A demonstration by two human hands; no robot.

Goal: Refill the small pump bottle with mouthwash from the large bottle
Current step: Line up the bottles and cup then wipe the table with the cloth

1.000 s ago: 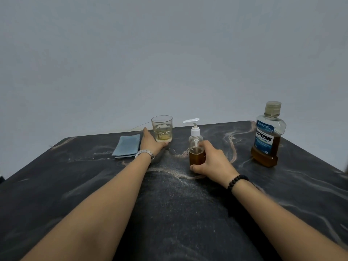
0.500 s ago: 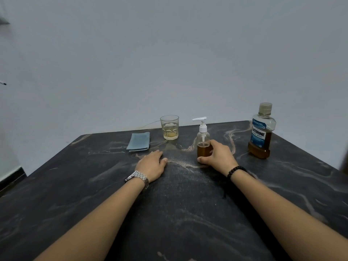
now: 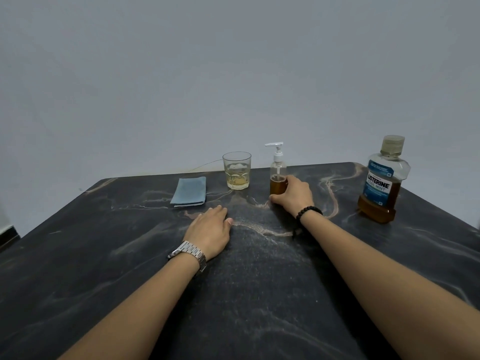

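Note:
The small clear pump bottle [image 3: 277, 170] with a white pump head stands upright near the table's far middle, its lower part filled with amber liquid. My right hand [image 3: 294, 197] curls round its base from the right. The large mouthwash bottle [image 3: 383, 183] with a blue label and a capped top stands at the far right, about a third full of amber liquid. My left hand [image 3: 210, 230] rests flat on the dark marble table [image 3: 259, 294], palm down and holding nothing.
A glass tumbler [image 3: 237, 170] with a little pale yellow liquid stands left of the pump bottle. A folded blue-grey cloth [image 3: 189, 192] lies further left. A plain grey wall rises behind the table's far edge.
My left hand let go of the tumbler and drew back to rest flat on the table. My right hand stays on the pump bottle. The camera view shifted back slightly.

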